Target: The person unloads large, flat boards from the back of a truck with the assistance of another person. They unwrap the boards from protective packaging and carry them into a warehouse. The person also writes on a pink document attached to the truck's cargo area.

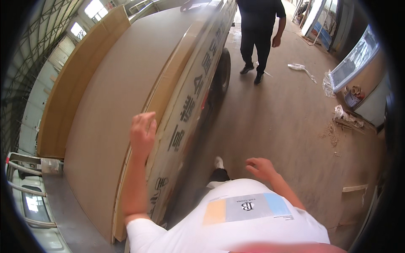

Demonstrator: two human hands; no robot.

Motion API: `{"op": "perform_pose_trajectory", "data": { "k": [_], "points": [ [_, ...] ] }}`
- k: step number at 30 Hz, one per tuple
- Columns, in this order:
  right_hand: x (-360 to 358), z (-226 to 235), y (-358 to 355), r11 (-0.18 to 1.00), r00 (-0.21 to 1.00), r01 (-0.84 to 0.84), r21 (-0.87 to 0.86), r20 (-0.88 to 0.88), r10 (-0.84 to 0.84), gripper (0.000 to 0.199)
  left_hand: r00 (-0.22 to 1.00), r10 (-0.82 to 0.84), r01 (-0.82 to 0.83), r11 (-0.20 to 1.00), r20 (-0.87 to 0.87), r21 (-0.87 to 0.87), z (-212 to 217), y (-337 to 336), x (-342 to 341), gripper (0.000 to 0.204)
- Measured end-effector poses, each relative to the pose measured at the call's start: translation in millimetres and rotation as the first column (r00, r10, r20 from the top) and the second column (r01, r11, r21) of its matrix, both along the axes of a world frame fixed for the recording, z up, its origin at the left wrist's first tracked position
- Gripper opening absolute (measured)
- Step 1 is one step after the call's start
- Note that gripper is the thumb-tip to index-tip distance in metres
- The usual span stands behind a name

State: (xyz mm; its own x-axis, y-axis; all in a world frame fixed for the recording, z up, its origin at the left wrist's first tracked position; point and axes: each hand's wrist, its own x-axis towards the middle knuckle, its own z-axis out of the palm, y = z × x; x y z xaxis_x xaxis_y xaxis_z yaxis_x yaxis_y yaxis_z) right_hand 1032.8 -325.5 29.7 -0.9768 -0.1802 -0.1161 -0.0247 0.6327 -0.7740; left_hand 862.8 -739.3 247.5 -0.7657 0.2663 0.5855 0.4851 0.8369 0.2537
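My left hand is over the near long edge of a large flat board, its fingers loosely bent. Nothing shows in its grasp; whether it touches the edge I cannot tell. The board lies on the bed of a truck, beside the truck's pale side panel with dark lettering. In front of my body, to the right of the truck, my right hand hangs in the air with the fingers apart and holds nothing.
A person in dark clothes stands ahead beside the truck's wheel. An upright brown panel borders the board's far side. Plastic wrap, a bucket and wood scraps lie along the right.
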Motion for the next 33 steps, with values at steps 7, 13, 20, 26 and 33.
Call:
{"op": "perform_pose_trajectory", "data": {
  "k": [7, 13, 20, 26, 33],
  "points": [
    [-41.7, -78.2, 92.2, 0.914, 0.884, 0.401, 0.066, 0.236, -0.404, 0.036, 0.994, -0.105, 0.1, 0.983, -0.024, -0.152, -0.4, 52.3, -265.4, 0.022],
    [-70.9, -174.1, 163.9, 0.8, 0.748, 0.574, 0.176, 0.286, -0.6, 0.037, 0.989, -0.129, 0.114, 0.977, -0.073, -0.178, -37.7, 103.3, -570.3, 0.026],
    [-138.1, -150.5, 195.4, 0.474, 0.357, 0.864, 0.169, 0.458, -0.814, 0.041, 0.987, 0.037, -0.004, 0.978, 0.154, -0.209, -112.8, 181.2, -880.9, 0.037],
    [-259.6, -65.2, 173.0, 0.314, 0.184, 0.927, 0.204, 0.481, -0.857, 0.045, 0.971, 0.096, -0.006, 0.926, 0.22, -0.377, -135.6, 233.6, -1007.6, 0.043],
    [-268.9, -113.6, 193.1, 0.54, 0.393, 0.817, 0.204, 0.489, -0.779, 0.044, 0.947, 0.162, -0.028, 0.902, 0.277, -0.431, -133.7, 255.4, -1030.2, 0.041]
  ]
}}
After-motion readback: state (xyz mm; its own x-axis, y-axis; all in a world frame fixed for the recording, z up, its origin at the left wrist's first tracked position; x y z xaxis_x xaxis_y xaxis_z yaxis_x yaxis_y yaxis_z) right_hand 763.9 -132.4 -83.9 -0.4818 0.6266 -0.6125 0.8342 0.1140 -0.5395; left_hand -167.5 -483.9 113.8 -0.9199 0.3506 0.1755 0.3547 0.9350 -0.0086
